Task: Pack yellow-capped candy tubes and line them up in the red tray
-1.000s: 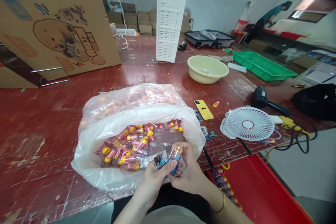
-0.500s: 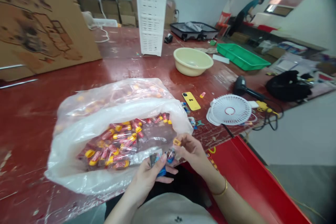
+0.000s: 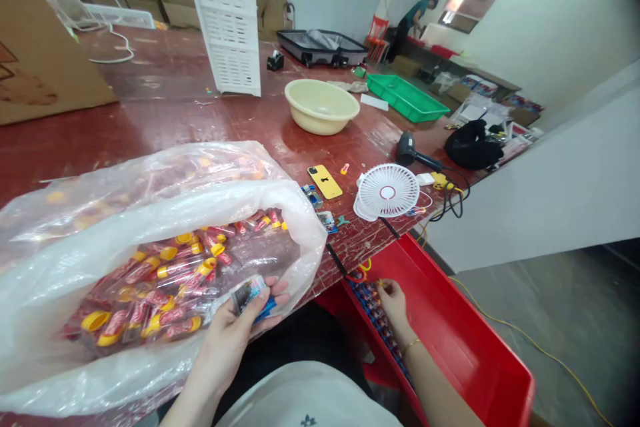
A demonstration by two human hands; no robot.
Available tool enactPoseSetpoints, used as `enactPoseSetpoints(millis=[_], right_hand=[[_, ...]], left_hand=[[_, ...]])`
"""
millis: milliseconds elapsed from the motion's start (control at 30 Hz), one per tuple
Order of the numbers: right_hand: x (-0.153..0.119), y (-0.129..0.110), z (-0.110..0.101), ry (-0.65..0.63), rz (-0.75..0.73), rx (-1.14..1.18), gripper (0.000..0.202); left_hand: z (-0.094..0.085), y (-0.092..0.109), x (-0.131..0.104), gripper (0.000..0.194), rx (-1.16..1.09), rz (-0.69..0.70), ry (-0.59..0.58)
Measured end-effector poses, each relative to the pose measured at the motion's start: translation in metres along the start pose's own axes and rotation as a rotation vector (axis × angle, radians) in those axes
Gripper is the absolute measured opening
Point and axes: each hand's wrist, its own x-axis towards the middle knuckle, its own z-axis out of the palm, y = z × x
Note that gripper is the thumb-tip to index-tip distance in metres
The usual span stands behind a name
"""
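My left hand [image 3: 235, 327] grips a small stack of blue-and-grey printed cards or packets [image 3: 250, 292] over the near edge of a clear plastic bag [image 3: 285, 197]. Inside the bag lie several small clear tubes [image 3: 175, 267] with red labels and yellow caps. My right hand [image 3: 394, 307] is down in the red bin [image 3: 450, 320] at the right, fingers pinched on a small yellow-topped piece [image 3: 379, 284]. Beside it, a row of small blue-and-red pieces [image 3: 373, 310] lines the bin's left side; the hand partly hides them.
On the red table stand a cream basin [image 3: 323, 123], a yellow phone [image 3: 325, 181], a white fan [image 3: 389, 192], a black hair dryer [image 3: 407, 150] and a green tray [image 3: 407, 100]. A white slotted rack [image 3: 227, 33] and a cardboard box [image 3: 45, 60] rise behind. A person [image 3: 413, 20] bends far off.
My right hand has moved from beside the left hand, down and right into the red bin, with the small yellow-topped piece. My left hand keeps its stack. The view has turned right.
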Motion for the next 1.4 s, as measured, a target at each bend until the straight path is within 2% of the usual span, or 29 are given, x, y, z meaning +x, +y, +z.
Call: enactPoseSetpoints(millis=[100,233,333,400,467,533,600,667,767,833,867,1000,1100,1200,1267,1333,1400], right_hand=[[-0.005,0.008,0.017,-0.023,-0.011,-0.085,0.030],[-0.005,0.005,0.007,0.044,-0.066,-0.152,0.032],[-0.012,-0.018,-0.004,0.074,-0.137,-0.146,0.034],[-0.023,-0.051,0.002,0.040,-0.291,-0.094,0.031],[-0.041,-0.096,0.022,-0.100,-0.536,0.002,0.023],[-0.066,-0.146,0.055,-0.396,-0.735,0.089,0.016],[-0.095,-0.192,0.096,-0.742,-0.844,0.106,0.015],[-0.121,-0.224,0.137,-0.965,-0.944,0.085,0.022],[-0.145,-0.246,0.186,-1.139,-1.162,-0.063,0.033],[-0.148,-0.248,0.202,-1.198,-1.249,-0.155,0.032],[-0.145,-0.246,0.205,-1.222,-1.233,-0.164,0.033],[-0.115,-0.238,0.195,-1.331,-0.891,0.025,0.032],[-0.092,-0.242,0.175,-1.299,-0.661,0.193,0.025],[-0.080,-0.257,0.152,-1.254,-0.503,0.377,0.025],[-0.078,-0.270,0.140,-1.188,-0.496,0.481,0.021],[-0.077,-0.283,0.132,-1.110,-0.616,0.485,0.015],[-0.076,-0.293,0.127,-1.094,-0.782,0.401,0.011]], left_hand=[[-0.004,-0.001,0.001,0.054,-0.049,0.014,0.011],[-0.008,-0.002,-0.001,0.061,-0.044,0.058,0.043],[-0.017,0.002,-0.009,0.052,-0.023,0.105,0.098],[-0.027,0.007,-0.016,0.041,0.012,0.144,0.151],[-0.040,0.013,-0.024,0.034,0.051,0.189,0.229],[-0.055,0.016,-0.030,0.032,0.079,0.231,0.322],[-0.068,0.019,-0.035,0.032,0.096,0.262,0.408],[-0.076,0.020,-0.038,0.033,0.096,0.283,0.456],[-0.081,0.019,-0.041,0.038,0.045,0.263,0.441],[-0.080,0.018,-0.042,0.041,-0.009,0.217,0.416],[-0.079,0.017,-0.042,0.040,-0.036,0.191,0.407],[-0.074,0.018,-0.037,0.034,-0.094,0.155,0.372],[-0.068,0.020,-0.030,0.032,-0.094,0.191,0.373],[-0.059,0.020,-0.024,0.029,-0.036,0.262,0.329],[-0.054,0.020,-0.022,0.026,0.029,0.302,0.290],[-0.050,0.020,-0.021,0.024,0.085,0.324,0.275],[-0.047,0.019,-0.021,0.024,0.119,0.328,0.275]])
